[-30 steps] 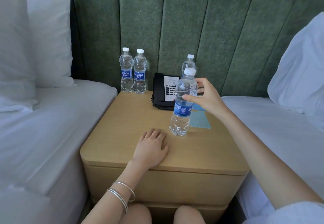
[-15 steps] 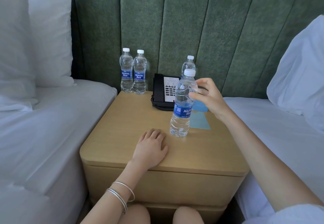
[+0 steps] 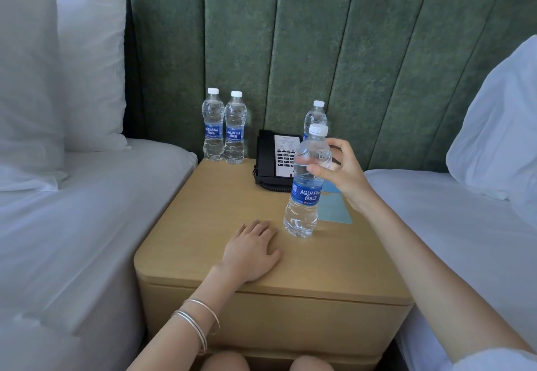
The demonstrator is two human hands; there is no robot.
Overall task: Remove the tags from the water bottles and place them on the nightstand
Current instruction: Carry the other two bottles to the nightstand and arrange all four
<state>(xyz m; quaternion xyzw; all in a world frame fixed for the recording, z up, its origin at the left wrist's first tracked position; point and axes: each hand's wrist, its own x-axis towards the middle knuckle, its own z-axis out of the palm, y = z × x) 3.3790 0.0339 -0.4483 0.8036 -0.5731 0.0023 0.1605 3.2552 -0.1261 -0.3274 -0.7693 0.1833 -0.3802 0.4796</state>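
Observation:
A clear Aquafina water bottle with a blue label and white cap stands slightly tilted on the wooden nightstand. My right hand grips its upper part, thumb in front and fingers curled behind. My left hand lies flat on the nightstand, just left of the bottle's base, holding nothing. Two light blue tags lie on the top behind that bottle. Two more bottles stand together at the back left. Another bottle stands behind the phone, partly hidden.
A black desk phone sits at the back of the nightstand against the green padded headboard. White beds flank the nightstand on both sides, each with pillows. My knees show below the nightstand's front.
My right hand keeps its grip on the bottle, which has shifted slightly toward me and turned its label to face me. My left hand has stayed flat in place.

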